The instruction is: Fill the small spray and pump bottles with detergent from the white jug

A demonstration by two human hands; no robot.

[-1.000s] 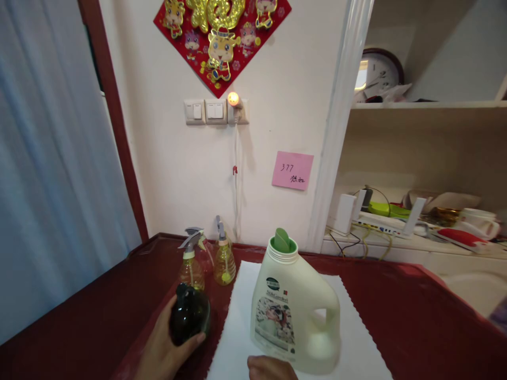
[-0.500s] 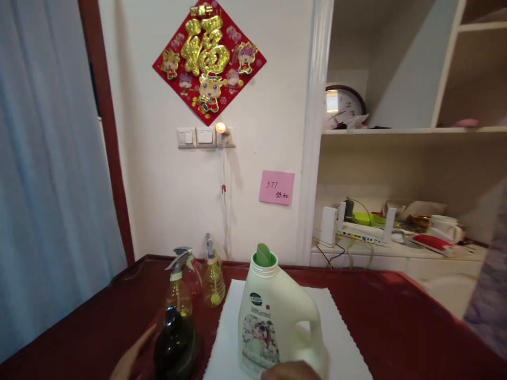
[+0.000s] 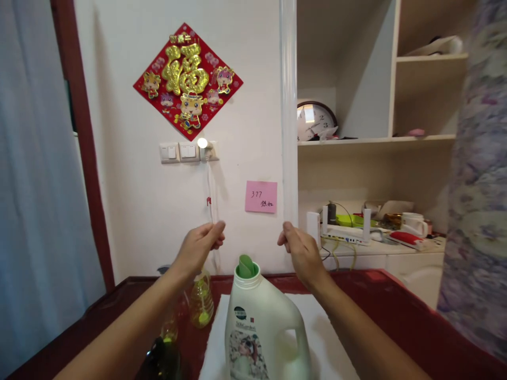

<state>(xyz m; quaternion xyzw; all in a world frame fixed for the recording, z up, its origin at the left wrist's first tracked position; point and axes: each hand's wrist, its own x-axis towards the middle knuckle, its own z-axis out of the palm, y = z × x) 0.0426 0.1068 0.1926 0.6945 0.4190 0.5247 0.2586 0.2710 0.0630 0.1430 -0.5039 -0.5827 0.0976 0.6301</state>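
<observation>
Presently | pale-green plastic handled jug (image 3: 259, 327) upright on flat white mat (image 3: 328, 345), green plastic spout (image 3: 246, 266) exposed | left hand (image 3: 202, 245) at spout's 10 o'clock, right hand (image 3: 301, 250) at 2, apart, fingers curled, nothing visibly held | stage: jug uncapped, remainder unclear.

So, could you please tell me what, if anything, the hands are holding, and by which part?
Nothing visible is held; the curled left hand and right hand seem empty.
</observation>
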